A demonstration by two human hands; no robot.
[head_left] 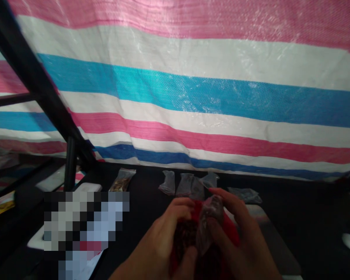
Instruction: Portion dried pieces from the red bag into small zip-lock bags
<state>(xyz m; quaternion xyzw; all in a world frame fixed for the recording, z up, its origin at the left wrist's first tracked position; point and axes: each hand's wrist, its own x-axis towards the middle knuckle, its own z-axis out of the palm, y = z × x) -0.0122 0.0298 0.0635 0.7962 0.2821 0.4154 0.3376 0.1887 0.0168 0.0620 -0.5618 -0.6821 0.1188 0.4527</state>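
Low in the middle of the view, my left hand (163, 233) and my right hand (239, 237) are brought together over a red container (231, 229) that holds something dark. Between the fingers of both hands is a small clear plastic bag (208, 219) with dark contents in it. Both hands have their fingers curled and pinched on the bag. The lower part of the container is hidden behind my hands.
Several small clear bags (186, 184) lie in a row on the black table (303, 217) behind my hands, plus one with brownish contents (121, 180). A striped pink, white and blue tarp (192, 97) hangs behind. A black metal frame (32, 74) stands left.
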